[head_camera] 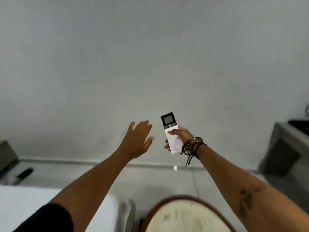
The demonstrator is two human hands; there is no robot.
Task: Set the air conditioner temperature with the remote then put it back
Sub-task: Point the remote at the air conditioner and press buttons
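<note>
We hold the air conditioner remote (171, 131) upright in our right hand (179, 138), fingers clamped around its lower body, thumb on its face. Our left hand (138, 141) is raised just beside it, fingers spread, empty.

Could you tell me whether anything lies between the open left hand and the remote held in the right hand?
Nothing does. In the head view, only plain wall shows between the left hand and the remote, which the right hand grips.

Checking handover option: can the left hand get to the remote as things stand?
Probably yes. The left hand is open and empty beside the remote, which the right hand holds upright; only bare wall shows between them.
</note>
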